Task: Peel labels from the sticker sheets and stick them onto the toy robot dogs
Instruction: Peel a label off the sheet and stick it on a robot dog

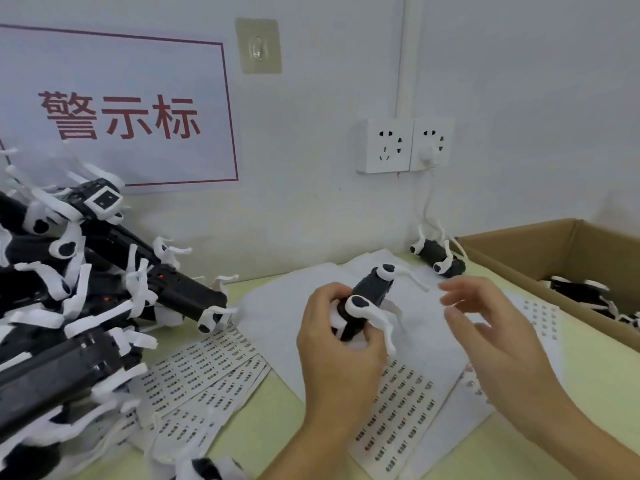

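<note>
My left hand grips a black toy robot dog with white legs, holding it tilted above the table near the middle of the view. My right hand hovers just right of the dog, blurred, fingers loosely spread and holding nothing that I can make out. Under both hands lies a sticker sheet printed with rows of small labels. More sticker sheets fan out to the left.
A tall pile of robot dogs fills the left side. One dog lies by the wall near the wall sockets. A cardboard box with dogs inside stands at the right. White paper covers the table.
</note>
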Demonstrator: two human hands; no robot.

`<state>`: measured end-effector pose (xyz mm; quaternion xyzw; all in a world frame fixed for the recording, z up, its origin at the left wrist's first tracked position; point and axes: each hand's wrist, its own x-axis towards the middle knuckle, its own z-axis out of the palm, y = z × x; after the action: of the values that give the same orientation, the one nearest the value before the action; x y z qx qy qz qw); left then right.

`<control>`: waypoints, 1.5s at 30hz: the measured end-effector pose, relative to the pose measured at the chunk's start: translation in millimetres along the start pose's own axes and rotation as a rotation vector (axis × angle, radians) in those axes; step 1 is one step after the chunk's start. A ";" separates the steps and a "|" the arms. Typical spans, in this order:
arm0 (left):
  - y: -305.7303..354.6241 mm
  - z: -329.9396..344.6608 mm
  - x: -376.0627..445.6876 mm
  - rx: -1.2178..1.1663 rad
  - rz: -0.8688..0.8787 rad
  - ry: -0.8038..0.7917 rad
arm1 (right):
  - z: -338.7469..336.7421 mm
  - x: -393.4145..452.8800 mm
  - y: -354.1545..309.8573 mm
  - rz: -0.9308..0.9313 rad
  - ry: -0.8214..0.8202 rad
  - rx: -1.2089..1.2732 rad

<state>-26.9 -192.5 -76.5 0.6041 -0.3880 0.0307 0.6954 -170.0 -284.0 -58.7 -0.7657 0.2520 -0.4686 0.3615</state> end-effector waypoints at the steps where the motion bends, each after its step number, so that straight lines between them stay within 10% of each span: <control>1: 0.8 -1.2 0.2 -0.065 -0.048 -0.023 | -0.4 2.6 5.2 0.056 0.026 -0.002; 9: 4.3 -6.7 -3.3 -0.170 -0.039 -0.250 | -11.6 13.8 13.6 0.492 -0.093 0.692; 18: -4.3 -1.1 3.5 -0.306 -0.343 -0.219 | -12.8 14.4 0.5 0.686 -0.238 0.705; 33: -4.4 -3.6 10.6 -0.419 -0.617 -0.191 | -7.5 12.1 1.6 0.649 -0.359 0.665; 45: -5.9 -4.3 12.9 -0.484 -0.521 -0.150 | -4.2 10.7 8.7 0.410 -0.271 0.535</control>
<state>-12.7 -195.9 -73.7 0.5012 -0.2672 -0.2845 0.7723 -169.6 -298.4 -58.6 -0.6325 0.2188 -0.3301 0.6657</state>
